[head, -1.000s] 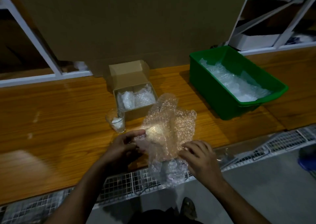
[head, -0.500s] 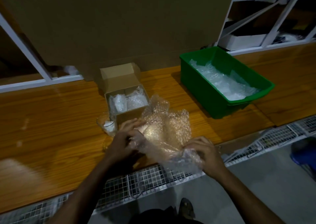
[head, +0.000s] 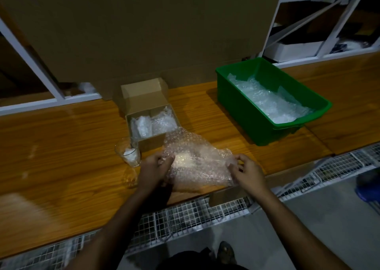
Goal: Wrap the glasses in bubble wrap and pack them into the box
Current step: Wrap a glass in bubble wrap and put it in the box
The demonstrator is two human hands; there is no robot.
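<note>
Since a second ago the bubble wrap sheet (head: pixel 195 162) has gone from bunched upright to spread flat on the surface (head: pixel 61 156); the left hand (head: pixel 153 171) pinches its left edge, the right hand (head: pixel 246 172) its right corner; the green bin (head: pixel 242 109) stands well right; the box (head: pixel 152 142), already holding wrapped bundles, touches the sheet's far edge; the bare glass (head: pixel 129 154) stands just left of the left hand, the nearer one.

On the surface (head: pixel 61 156), the box (head: pixel 151 125) sat behind the bubble wrap sheet (head: pixel 197 162), two wrapped bundles (head: pixel 156 124) inside it. A glass (head: pixel 129 154) stood just left of the box. The bin (head: pixel 257 113) stood well right, holding more wrap (head: pixel 269 103).
</note>
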